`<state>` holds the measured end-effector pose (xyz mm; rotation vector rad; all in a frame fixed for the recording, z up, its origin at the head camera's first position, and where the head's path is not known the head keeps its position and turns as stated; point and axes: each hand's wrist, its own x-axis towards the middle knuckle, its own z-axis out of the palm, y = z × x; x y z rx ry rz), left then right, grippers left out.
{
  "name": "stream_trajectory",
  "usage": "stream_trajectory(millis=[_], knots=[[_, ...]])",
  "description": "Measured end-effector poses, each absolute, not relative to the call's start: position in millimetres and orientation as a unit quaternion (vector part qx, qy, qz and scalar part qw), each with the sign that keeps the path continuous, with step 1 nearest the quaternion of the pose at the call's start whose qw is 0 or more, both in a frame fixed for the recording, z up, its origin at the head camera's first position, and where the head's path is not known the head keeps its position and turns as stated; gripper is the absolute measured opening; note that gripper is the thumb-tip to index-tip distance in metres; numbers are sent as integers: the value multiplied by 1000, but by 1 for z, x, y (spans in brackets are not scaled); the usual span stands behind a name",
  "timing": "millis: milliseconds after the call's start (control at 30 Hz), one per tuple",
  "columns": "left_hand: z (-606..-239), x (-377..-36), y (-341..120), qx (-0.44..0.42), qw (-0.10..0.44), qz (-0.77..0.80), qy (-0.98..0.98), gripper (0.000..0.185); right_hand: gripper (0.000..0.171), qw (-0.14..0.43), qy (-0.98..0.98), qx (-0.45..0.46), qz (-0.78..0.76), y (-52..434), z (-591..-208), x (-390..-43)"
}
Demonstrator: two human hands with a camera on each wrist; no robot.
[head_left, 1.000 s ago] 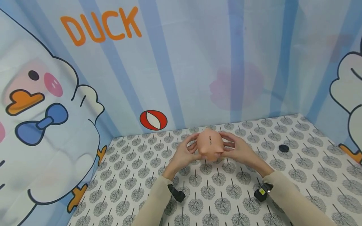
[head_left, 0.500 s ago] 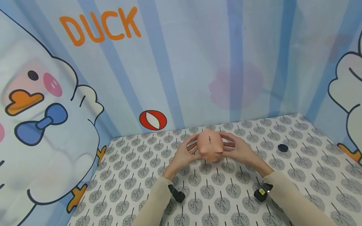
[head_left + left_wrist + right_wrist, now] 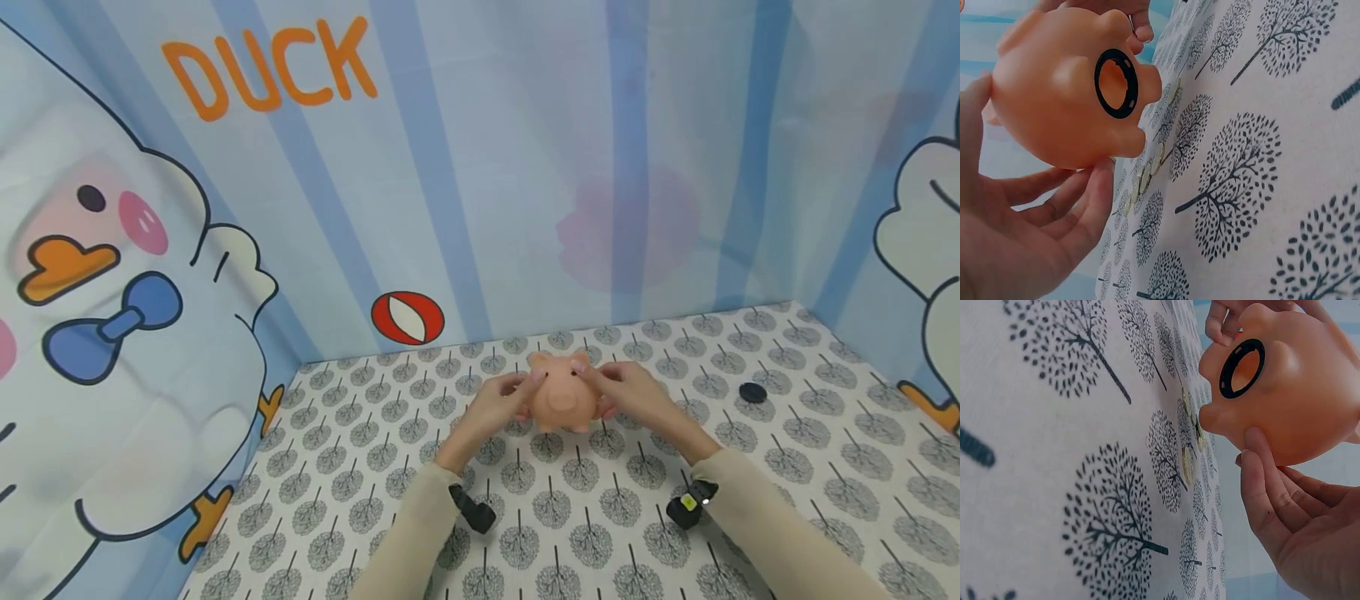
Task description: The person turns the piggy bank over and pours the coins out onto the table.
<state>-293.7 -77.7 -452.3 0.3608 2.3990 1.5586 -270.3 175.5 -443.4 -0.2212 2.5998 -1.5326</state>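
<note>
A peach plastic piggy bank (image 3: 562, 393) hangs a little above the table, its snout towards me. My left hand (image 3: 501, 405) holds its left side and my right hand (image 3: 628, 392) its right side, fingers curled round the body. The wrist views show its underside (image 3: 1060, 87) (image 3: 1300, 394), where a black-ringed round hole (image 3: 1116, 83) (image 3: 1241, 369) stands uncapped. A few gold coins (image 3: 1154, 164) (image 3: 1189, 456) lie on the cloth right under it. In the left wrist view my left hand (image 3: 1041, 231) cups the belly. In the right wrist view my right hand (image 3: 1291, 519) does the same.
A small black round cap (image 3: 752, 392) lies on the tree-patterned tablecloth (image 3: 825, 467) to the right of my hands. Duck-print curtain walls (image 3: 480, 167) close in the table at the back and on both sides.
The piggy bank has tipped back from slot-towards-me to snout-towards-me and sunk slightly. Both hands kept hold and shifted their fingers toward its top.
</note>
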Motion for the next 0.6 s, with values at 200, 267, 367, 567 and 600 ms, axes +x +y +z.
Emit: stream_trajectory(millis=[200, 267, 367, 567, 600], knots=[[-448, -293, -72, 90, 136, 526, 835, 82, 79, 70, 851, -51, -518, 173, -441, -272], [-447, -293, -72, 85, 139, 519, 839, 85, 81, 72, 848, -46, -522, 172, -440, -271], [-447, -292, -71, 80, 141, 509, 845, 88, 83, 75, 848, -42, -522, 172, -439, -271], [-448, -293, -72, 89, 152, 529, 830, 86, 80, 87, 840, -45, -534, 172, -439, -271], [-448, -293, -72, 94, 154, 531, 828, 85, 79, 88, 839, -51, -535, 173, -439, -271]])
